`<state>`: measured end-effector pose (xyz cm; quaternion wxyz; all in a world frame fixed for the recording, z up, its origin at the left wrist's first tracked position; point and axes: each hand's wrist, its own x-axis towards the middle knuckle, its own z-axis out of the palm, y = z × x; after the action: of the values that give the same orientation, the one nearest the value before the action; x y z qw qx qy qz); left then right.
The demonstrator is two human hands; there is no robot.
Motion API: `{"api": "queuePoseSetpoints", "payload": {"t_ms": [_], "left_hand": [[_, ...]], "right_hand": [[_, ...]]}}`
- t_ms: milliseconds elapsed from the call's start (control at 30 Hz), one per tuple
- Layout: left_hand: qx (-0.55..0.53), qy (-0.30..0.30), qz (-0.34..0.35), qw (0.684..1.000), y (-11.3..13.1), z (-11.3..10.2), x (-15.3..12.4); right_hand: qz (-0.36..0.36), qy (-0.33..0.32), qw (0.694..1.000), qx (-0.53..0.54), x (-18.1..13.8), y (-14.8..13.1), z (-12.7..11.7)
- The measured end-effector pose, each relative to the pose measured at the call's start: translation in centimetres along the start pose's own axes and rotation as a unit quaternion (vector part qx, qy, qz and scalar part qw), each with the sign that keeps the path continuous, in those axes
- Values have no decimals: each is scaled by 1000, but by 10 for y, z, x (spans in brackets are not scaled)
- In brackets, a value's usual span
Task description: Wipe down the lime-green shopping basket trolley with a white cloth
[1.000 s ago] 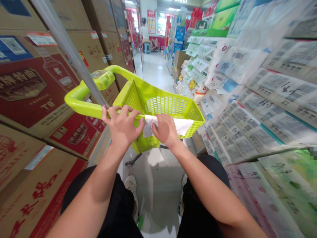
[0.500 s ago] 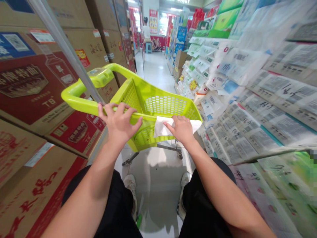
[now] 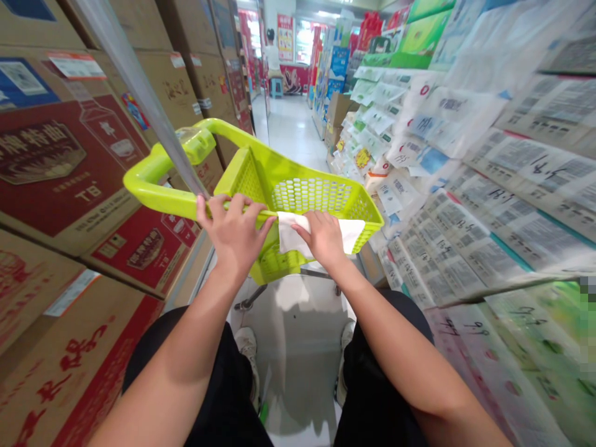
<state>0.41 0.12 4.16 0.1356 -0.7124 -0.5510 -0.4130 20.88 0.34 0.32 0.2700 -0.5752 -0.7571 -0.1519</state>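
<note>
Head view: a lime-green cart [image 3: 288, 169] sits at the centre of the frame, its perforated basket opening toward the aisle. Over its near rim lies a white cloth [image 3: 292, 234], folded over the edge and hanging down the outer side, just right of centre.

The right hand [image 3: 325, 234] lies on that cloth, fingers together over the rim and thumb on the near side, pinching cloth and rim between them. The left hand [image 3: 236, 230] is hooked over the bare rim to the left, its fingers spread and its thumb stretched toward the cloth's edge. A grey metal pole [image 3: 149, 105] slants from the upper left down to the cart, ending beside the left hand.

Below, the floor [image 3: 298, 366] is pale and glossy, with a broad shadow across it and a shoe at either side. A thin cart leg reaches down to a wheel [image 3: 244, 305].

Brown and red cartons [image 3: 60, 161] fill the left of the frame. On the right, wrapped packs [image 3: 503, 205] are piled in rows, handwritten prices on several. At the top centre, far down the aisle, a person in white [image 3: 272, 59] is at a blue stool [image 3: 276, 88], near a red-edged poster [image 3: 285, 37].
</note>
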Motion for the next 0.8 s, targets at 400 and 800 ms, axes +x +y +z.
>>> {"api": "queuePoseSetpoints", "payload": {"t_ms": [400,800], "left_hand": [[-37,-21,-25,999,-26,-11,4],[-25,7,-17,1000,16,1,-21]], "right_hand": [[38,-98,994,-31,-22,77,-16],[32,-16,999,13,-9,-1,-13]]}}
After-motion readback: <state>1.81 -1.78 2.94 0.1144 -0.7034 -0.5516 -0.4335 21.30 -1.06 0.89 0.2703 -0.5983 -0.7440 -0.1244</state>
